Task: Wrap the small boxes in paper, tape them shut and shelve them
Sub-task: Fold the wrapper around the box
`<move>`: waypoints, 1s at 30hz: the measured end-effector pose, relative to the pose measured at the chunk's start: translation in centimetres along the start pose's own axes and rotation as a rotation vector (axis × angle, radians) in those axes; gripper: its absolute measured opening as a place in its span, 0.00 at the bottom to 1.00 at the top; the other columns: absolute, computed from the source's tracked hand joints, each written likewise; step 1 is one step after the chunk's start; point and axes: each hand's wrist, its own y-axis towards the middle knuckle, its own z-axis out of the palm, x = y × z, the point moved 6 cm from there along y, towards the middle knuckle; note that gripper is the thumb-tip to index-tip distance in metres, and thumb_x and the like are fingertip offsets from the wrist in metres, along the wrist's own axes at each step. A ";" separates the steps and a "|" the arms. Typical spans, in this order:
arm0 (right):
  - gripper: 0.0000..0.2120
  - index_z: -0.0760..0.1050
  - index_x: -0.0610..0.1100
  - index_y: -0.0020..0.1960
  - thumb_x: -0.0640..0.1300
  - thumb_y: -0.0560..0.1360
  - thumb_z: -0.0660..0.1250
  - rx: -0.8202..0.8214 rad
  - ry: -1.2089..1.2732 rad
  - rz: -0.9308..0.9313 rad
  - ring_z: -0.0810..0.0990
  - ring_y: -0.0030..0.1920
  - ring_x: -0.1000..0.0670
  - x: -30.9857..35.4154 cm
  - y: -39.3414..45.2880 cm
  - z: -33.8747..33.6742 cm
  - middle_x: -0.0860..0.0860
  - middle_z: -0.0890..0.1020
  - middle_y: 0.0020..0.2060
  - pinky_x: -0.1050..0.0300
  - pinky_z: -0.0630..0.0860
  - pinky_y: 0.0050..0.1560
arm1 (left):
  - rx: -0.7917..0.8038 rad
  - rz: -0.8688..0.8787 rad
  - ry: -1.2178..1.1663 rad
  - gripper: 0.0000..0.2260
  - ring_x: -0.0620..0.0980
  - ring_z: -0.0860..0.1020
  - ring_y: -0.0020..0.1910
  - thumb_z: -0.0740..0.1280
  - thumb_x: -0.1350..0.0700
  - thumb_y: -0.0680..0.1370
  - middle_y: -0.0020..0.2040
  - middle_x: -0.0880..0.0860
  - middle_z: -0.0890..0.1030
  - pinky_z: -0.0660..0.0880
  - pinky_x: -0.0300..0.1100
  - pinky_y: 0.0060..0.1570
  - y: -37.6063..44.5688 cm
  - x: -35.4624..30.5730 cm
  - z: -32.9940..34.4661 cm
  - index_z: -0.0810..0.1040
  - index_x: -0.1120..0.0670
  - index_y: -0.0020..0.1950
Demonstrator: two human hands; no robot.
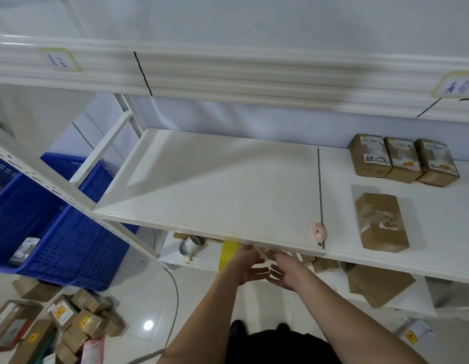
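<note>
Boxes: three small brown ones [404, 159] stand side by side, touching, at the back right of the middle shelf [228, 185]; a paper-wrapped box [381, 223] lies flat in front of them, apart.
More stock: loose pile of small boxes [78, 317] on the floor at lower left, beside the blue crates [57, 232].
Paper: brown sheets [377, 283] on the lower shelf, right of the hands.
Tape: yellow strip or roll [228, 254] hangs under the middle shelf's front edge, just left of the left hand [250, 266]; can't tell which.
Cutter: small pink one [318, 233] sits at the shelf's front edge.
Grip: both hands empty. Left hand and right hand [282, 274] have fingers spread and relaxed, close together, reaching toward the lower shelf.
Handling, boxes: likely light, stiff cardboard, not fragile-looking. Take across the short sides with one hand; corners give purchase.
Handling, paper: thin, floppy, creases easily. Pinch an edge, lift with both hands.
Handling, wrapped box: taped faces probably slick; grip the paper sides.
</note>
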 end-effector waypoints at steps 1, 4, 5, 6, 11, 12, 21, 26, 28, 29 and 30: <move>0.07 0.80 0.52 0.53 0.43 0.77 0.72 0.001 -0.019 -0.004 0.75 0.50 0.48 0.1 -0.1 0.1 0.46 0.76 0.52 0.50 0.80 0.43 | 0.018 -0.005 0.013 0.11 0.57 0.81 0.43 0.60 0.60 0.82 0.58 0.59 0.76 0.82 0.47 0.35 0.0 0.1 0.1 0.73 0.49 0.61; 0.05 0.81 0.50 0.50 0.42 0.76 0.72 -0.068 -0.054 -0.020 0.75 0.52 0.46 0.3 0.0 0.1 0.48 0.78 0.50 0.52 0.78 0.38 | 0.036 -0.014 0.007 0.08 0.57 0.80 0.41 0.59 0.62 0.83 0.57 0.60 0.76 0.81 0.49 0.43 0.2 0.3 0.3 0.72 0.48 0.51; 0.04 0.81 0.48 0.50 0.41 0.76 0.72 -0.102 -0.059 -0.028 0.76 0.51 0.46 0.4 0.2 0.1 0.48 0.79 0.50 0.52 0.78 0.38 | 0.035 -0.005 0.027 0.08 0.56 0.80 0.42 0.60 0.62 0.83 0.55 0.59 0.76 0.81 0.49 0.43 0.3 0.3 0.3 0.71 0.49 0.48; 0.06 0.81 0.45 0.51 0.39 0.75 0.73 -0.130 -0.062 -0.039 0.77 0.49 0.46 0.5 0.4 0.1 0.47 0.80 0.49 0.53 0.78 0.38 | 0.029 0.002 0.059 0.08 0.56 0.79 0.41 0.60 0.62 0.83 0.53 0.58 0.76 0.82 0.47 0.41 0.5 0.3 0.4 0.72 0.51 0.47; 0.09 0.80 0.37 0.52 0.34 0.72 0.74 -0.142 -0.086 -0.083 0.83 0.44 0.46 0.6 0.9 0.1 0.43 0.85 0.46 0.52 0.82 0.46 | -0.019 -0.059 0.219 0.07 0.51 0.73 0.31 0.60 0.61 0.82 0.39 0.56 0.74 0.74 0.37 0.27 1.3 0.7 -0.1 0.75 0.57 0.46; 0.08 0.80 0.35 0.51 0.32 0.72 0.72 -0.123 -0.086 -0.083 0.84 0.42 0.45 0.6 0.9 0.2 0.42 0.85 0.44 0.51 0.82 0.46 | -0.019 -0.080 0.263 0.07 0.49 0.72 0.29 0.60 0.59 0.82 0.37 0.56 0.74 0.72 0.36 0.26 1.4 0.8 -0.2 0.75 0.57 0.46; 0.05 0.79 0.34 0.43 0.26 0.73 0.67 -0.158 -0.205 -0.077 0.81 0.31 0.46 1.7 -0.6 -0.1 0.41 0.82 0.31 0.57 0.76 0.28 | 0.033 -0.250 0.417 0.12 0.47 0.72 0.28 0.68 0.50 0.79 0.36 0.54 0.76 0.70 0.35 0.26 1.1 1.9 -0.7 0.75 0.58 0.52; 0.09 0.79 0.33 0.43 0.23 0.70 0.64 -0.195 -0.255 -0.104 0.76 0.27 0.46 2.4 -2.2 0.0 0.41 0.81 0.29 0.58 0.75 0.28 | 0.086 -0.271 0.313 0.15 0.52 0.80 0.36 0.73 0.52 0.76 0.45 0.58 0.81 0.76 0.37 0.29 0.3 1.5 -1.1 0.77 0.60 0.57; 0.12 0.79 0.33 0.44 0.23 0.70 0.59 -0.202 -0.247 -0.112 0.75 0.26 0.47 2.5 -2.7 0.0 0.41 0.80 0.30 0.59 0.73 0.27 | 0.083 -0.259 0.243 0.20 0.59 0.83 0.43 0.70 0.47 0.79 0.51 0.62 0.82 0.78 0.40 0.29 0.0 1.3 -0.9 0.75 0.62 0.60; 0.13 0.78 0.34 0.44 0.24 0.71 0.57 -0.198 -0.236 -0.105 0.75 0.27 0.47 2.4 -2.9 -0.1 0.41 0.80 0.30 0.59 0.73 0.27 | 0.075 -0.245 0.204 0.23 0.62 0.83 0.45 0.68 0.45 0.80 0.54 0.63 0.81 0.79 0.42 0.29 -0.1 1.2 -0.8 0.74 0.63 0.63; 0.13 0.78 0.35 0.44 0.24 0.72 0.56 -0.194 -0.231 -0.095 0.74 0.27 0.47 2.3 -3.1 -0.1 0.41 0.80 0.31 0.60 0.73 0.27 | 0.063 -0.228 0.174 0.25 0.64 0.83 0.46 0.66 0.43 0.80 0.57 0.64 0.80 0.80 0.44 0.30 -0.2 1.0 -0.6 0.73 0.64 0.65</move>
